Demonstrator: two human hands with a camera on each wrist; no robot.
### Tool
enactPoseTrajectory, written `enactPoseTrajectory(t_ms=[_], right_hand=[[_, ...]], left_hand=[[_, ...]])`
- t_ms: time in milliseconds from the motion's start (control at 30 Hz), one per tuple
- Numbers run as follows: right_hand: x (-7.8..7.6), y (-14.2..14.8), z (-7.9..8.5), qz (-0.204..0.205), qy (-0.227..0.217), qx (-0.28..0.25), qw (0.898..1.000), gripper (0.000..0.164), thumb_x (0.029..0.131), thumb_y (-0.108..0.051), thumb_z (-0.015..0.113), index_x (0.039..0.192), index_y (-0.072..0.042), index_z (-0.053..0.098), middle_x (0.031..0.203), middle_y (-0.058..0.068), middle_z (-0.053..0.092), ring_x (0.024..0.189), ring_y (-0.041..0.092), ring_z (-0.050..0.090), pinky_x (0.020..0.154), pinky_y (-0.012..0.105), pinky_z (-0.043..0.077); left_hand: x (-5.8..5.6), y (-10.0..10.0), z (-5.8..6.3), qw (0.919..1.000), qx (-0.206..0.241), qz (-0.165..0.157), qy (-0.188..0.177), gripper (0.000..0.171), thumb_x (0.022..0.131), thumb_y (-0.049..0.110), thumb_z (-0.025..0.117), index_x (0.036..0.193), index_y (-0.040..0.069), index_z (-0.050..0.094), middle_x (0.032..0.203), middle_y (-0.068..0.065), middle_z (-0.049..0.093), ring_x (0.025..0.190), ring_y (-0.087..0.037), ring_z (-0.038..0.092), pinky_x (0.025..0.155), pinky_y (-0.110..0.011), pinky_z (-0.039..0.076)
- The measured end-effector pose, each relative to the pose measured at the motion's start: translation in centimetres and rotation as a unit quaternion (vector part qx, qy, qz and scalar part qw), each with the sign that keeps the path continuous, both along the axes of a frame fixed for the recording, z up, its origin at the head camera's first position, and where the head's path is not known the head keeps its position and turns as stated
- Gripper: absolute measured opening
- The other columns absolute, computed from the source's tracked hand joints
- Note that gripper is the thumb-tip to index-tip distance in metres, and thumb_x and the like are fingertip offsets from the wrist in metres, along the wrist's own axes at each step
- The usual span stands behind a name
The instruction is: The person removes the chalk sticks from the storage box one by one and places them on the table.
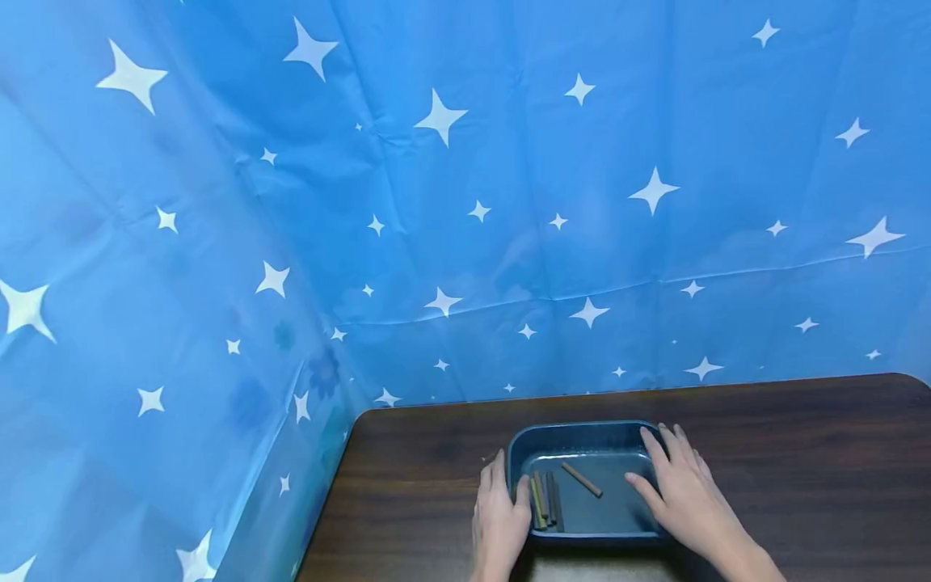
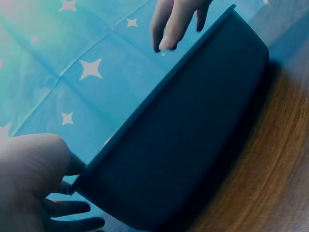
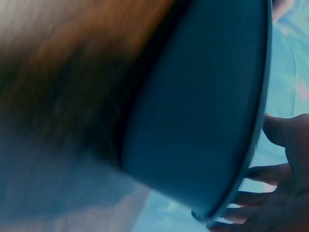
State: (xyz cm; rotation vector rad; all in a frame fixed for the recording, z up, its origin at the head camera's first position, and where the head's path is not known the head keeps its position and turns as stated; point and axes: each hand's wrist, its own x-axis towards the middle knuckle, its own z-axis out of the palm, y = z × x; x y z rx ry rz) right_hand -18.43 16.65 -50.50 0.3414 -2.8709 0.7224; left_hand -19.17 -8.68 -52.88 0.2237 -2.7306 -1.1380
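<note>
A dark blue rectangular tray point(image 1: 618, 485) with rounded corners and raised sides sits on the table. My left hand point(image 1: 500, 513) holds its left end, the thumb over the rim and the fingers outside. In the left wrist view those fingers point(image 2: 72, 208) stretch past the tray's corner. My right hand point(image 1: 687, 489) is at the right end, fingers spread near the far corner and thumb above the inside. Several short yellowish and dark grey sticks point(image 1: 550, 497) lie side by side at the tray's left wall. A single brown stick point(image 1: 582, 479) lies slantwise nearer the middle.
The dark wood-grain table point(image 1: 407, 485) extends on both sides of the tray. A blue cloth point(image 1: 509, 242) with white stars hangs behind the table and along its left side. The right wrist view is partly blurred.
</note>
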Motion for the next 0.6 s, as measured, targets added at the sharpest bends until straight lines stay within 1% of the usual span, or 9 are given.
enactPoseTrajectory(t_ms=[100,167,267,300,367,400,467,533,600], right_hand=[[0.0,-1.0,-0.2,0.023,0.015,-0.008,1.000,0.064,0.100,-0.031,0.069,0.146,0.009,0.049,0.146,0.040,0.043,0.140,0.060,0.032,0.104,0.075,0.034],[0.0,-1.7,-0.4,0.041,0.020,-0.011,0.999,0.059,0.099,-0.027,0.070,0.142,0.008,0.053,0.143,0.038,0.049,0.138,0.058,0.038,0.105,0.072,0.037],[-0.4,-2.7,-0.5,0.060,0.020,-0.007,0.998,0.050,0.099,-0.025,0.071,0.135,0.007,0.060,0.131,0.031,0.061,0.126,0.051,0.055,0.099,0.065,0.047],[-0.5,-3.1,-0.5,0.065,0.014,-0.006,0.998,0.048,0.099,-0.025,0.072,0.132,0.007,0.062,0.126,0.029,0.064,0.121,0.048,0.059,0.096,0.062,0.050],[-0.9,-3.8,-0.6,0.068,-0.009,-0.002,0.998,0.044,0.098,-0.025,0.072,0.128,0.006,0.065,0.117,0.024,0.068,0.110,0.042,0.066,0.089,0.057,0.055],[-1.2,-4.2,-0.6,0.067,-0.028,-0.003,0.997,0.043,0.097,-0.025,0.073,0.126,0.006,0.065,0.112,0.022,0.069,0.104,0.038,0.068,0.084,0.055,0.057],[-1.6,-4.8,-0.7,0.067,-0.074,-0.005,0.995,0.044,0.097,-0.024,0.074,0.127,0.007,0.065,0.108,0.020,0.069,0.097,0.035,0.069,0.079,0.052,0.058],[-2.0,-5.5,-0.8,0.067,-0.124,-0.010,0.990,0.047,0.096,-0.023,0.074,0.130,0.007,0.062,0.103,0.018,0.067,0.092,0.032,0.068,0.075,0.050,0.058],[-2.4,-6.1,-1.0,0.065,-0.165,-0.015,0.984,0.050,0.095,-0.023,0.075,0.133,0.007,0.059,0.099,0.016,0.064,0.087,0.029,0.066,0.071,0.049,0.057]], left_hand=[[0.2,0.0,-0.7,0.9984,0.045,0.021,0.028,0.044,0.099,0.015,0.067,0.140,-0.001,0.059,0.126,-0.018,0.061,0.109,-0.037,0.064,0.087,-0.057,0.053],[0.3,-0.1,-1.1,0.9955,0.075,0.022,0.052,0.037,0.098,0.008,0.066,0.133,-0.003,0.063,0.112,-0.013,0.063,0.093,-0.028,0.064,0.078,-0.050,0.054],[0.4,-0.3,-1.6,0.9898,0.111,0.021,0.087,0.028,0.095,0.001,0.066,0.123,-0.003,0.068,0.098,-0.004,0.059,0.078,-0.014,0.055,0.069,-0.037,0.048],[0.4,-0.3,-1.7,0.9879,0.120,0.020,0.096,0.026,0.094,-0.001,0.066,0.120,-0.003,0.069,0.094,-0.002,0.057,0.075,-0.011,0.051,0.067,-0.033,0.046],[0.4,-0.4,-1.8,0.9837,0.146,0.019,0.104,0.023,0.093,-0.002,0.067,0.116,-0.002,0.069,0.090,0.000,0.053,0.073,-0.008,0.047,0.065,-0.028,0.043],[0.4,-0.5,-1.8,0.9807,0.167,0.018,0.100,0.022,0.093,-0.002,0.066,0.115,-0.002,0.069,0.088,0.001,0.052,0.072,-0.008,0.046,0.064,-0.027,0.042],[0.5,-0.6,-1.7,0.9722,0.219,0.012,0.081,0.023,0.094,-0.002,0.065,0.117,-0.004,0.068,0.084,0.001,0.050,0.069,-0.010,0.045,0.061,-0.025,0.040],[0.5,-0.6,-1.6,0.9602,0.274,0.011,0.051,0.025,0.096,0.000,0.063,0.120,-0.006,0.065,0.081,0.001,0.050,0.066,-0.012,0.044,0.059,-0.025,0.038],[0.5,-0.6,-1.6,0.9492,0.313,0.014,0.026,0.028,0.097,0.001,0.062,0.124,-0.007,0.063,0.079,0.001,0.050,0.066,-0.013,0.044,0.058,-0.025,0.037]])
